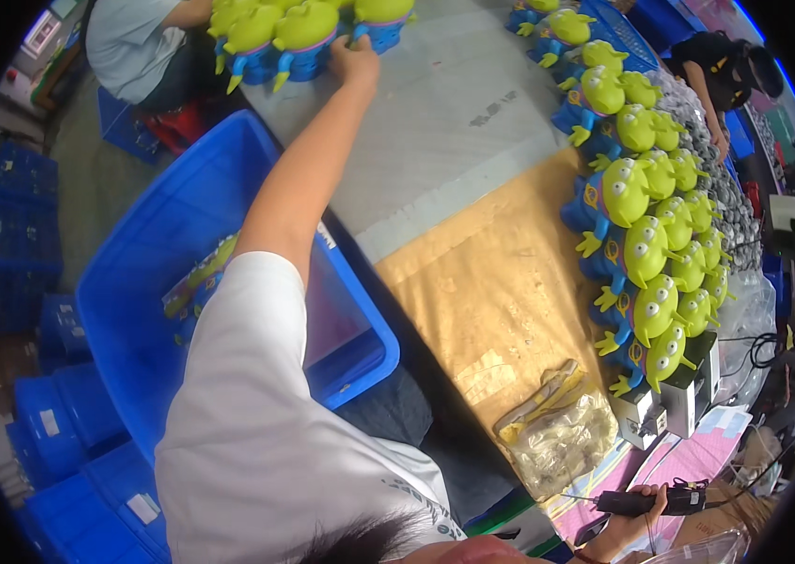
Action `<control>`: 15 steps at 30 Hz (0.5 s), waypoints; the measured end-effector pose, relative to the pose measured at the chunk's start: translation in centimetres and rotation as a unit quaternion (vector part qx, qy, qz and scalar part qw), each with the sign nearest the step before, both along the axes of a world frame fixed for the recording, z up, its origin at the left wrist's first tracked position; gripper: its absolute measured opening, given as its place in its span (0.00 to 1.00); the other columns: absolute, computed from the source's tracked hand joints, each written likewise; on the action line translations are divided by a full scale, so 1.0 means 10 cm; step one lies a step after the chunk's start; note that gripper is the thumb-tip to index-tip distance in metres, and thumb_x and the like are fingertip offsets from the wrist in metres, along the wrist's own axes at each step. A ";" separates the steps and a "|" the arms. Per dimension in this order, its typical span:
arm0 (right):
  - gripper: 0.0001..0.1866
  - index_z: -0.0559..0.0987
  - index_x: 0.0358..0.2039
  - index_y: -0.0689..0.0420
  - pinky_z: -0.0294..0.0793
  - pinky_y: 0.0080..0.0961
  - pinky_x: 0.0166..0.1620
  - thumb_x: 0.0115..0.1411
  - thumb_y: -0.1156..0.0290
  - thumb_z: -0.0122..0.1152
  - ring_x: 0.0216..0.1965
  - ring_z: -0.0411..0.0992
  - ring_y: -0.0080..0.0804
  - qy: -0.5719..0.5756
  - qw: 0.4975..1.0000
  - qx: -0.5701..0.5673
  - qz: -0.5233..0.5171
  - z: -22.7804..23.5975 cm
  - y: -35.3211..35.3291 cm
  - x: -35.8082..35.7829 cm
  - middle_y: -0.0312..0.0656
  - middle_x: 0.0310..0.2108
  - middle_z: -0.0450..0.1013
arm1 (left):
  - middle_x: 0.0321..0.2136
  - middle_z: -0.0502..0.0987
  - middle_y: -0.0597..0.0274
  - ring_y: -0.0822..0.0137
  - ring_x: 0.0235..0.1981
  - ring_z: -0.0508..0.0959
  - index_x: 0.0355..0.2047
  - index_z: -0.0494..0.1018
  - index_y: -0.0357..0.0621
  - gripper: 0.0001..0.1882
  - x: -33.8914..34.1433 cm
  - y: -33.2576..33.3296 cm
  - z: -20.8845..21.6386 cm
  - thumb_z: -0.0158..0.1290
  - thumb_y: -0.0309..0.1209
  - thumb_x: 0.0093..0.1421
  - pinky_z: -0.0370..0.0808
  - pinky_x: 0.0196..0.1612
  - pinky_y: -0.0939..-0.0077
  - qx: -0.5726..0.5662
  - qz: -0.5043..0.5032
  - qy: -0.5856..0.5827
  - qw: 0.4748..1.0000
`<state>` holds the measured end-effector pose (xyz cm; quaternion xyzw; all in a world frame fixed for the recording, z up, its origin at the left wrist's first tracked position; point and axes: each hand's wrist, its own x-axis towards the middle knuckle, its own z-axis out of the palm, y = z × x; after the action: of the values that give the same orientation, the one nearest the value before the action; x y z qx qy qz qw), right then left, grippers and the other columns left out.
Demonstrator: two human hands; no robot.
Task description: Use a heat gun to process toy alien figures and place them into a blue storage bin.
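Grey-tan table [472, 282]; green figures [644, 249]; blue crates [16, 216] left.

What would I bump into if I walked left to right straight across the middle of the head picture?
Stacked blue crates → big blue tub → tan table covering → rows of green-headed toys → clear plastic.
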<state>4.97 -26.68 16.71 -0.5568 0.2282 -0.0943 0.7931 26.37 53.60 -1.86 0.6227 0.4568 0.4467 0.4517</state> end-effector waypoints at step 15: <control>0.09 0.72 0.26 0.58 0.73 0.21 0.36 0.57 0.71 0.63 0.26 0.69 0.27 0.067 0.992 -0.037 0.097 -0.23 -0.08 0.31 0.38 0.23 0.69 | 0.42 0.75 0.47 0.55 0.43 0.77 0.46 0.69 0.35 0.19 -5.86 -0.30 -1.56 0.54 0.33 0.57 0.72 0.47 0.67 -0.098 0.114 0.295 0.944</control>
<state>8.03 -27.51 14.46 -0.6103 0.2217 0.0125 0.7604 -32.19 50.63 -17.49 0.6227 0.6791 0.2451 0.3016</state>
